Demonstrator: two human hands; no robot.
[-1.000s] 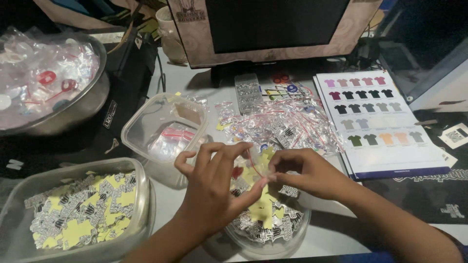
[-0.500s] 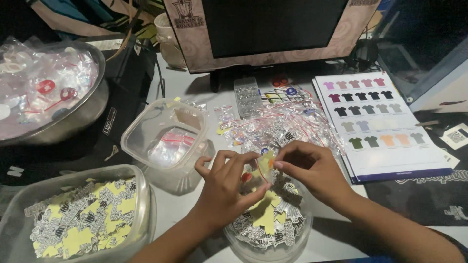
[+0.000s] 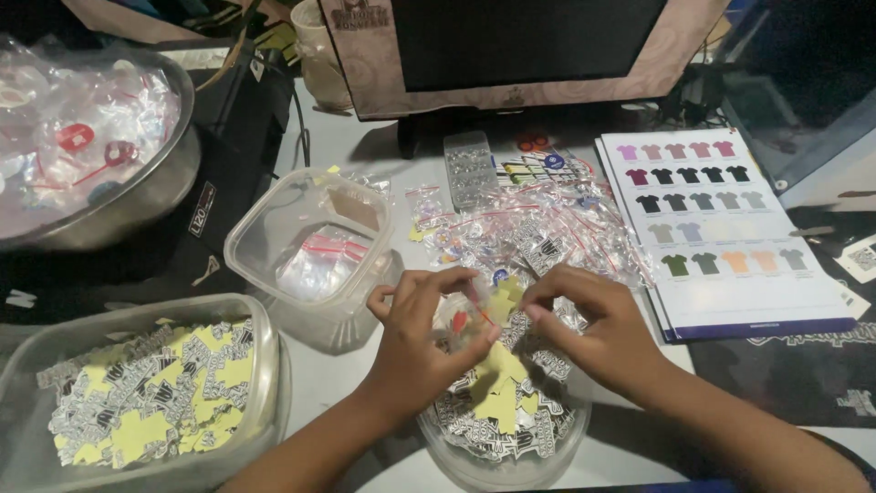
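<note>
Near front edge of grey desk (image 3: 365, 155): left hand (image 3: 422, 338) and right hand (image 3: 598, 329) both pinching one small clear zip bag (image 3: 470, 315) over round clear bowl of black-and-yellow stickers (image 3: 506, 424). Risk — thin film slipping, contents dropping among stickers. Farther back, clear square tub (image 3: 310, 251) — could get elbowed.

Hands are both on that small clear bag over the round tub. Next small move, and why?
Probably slide the yellow-backed sticker into the small clear bag. The left hand pinches the bag, the right hand meets it at the opening, both above the round tub of stickers. Whether the bag is already filled is too blurred to tell.
</note>
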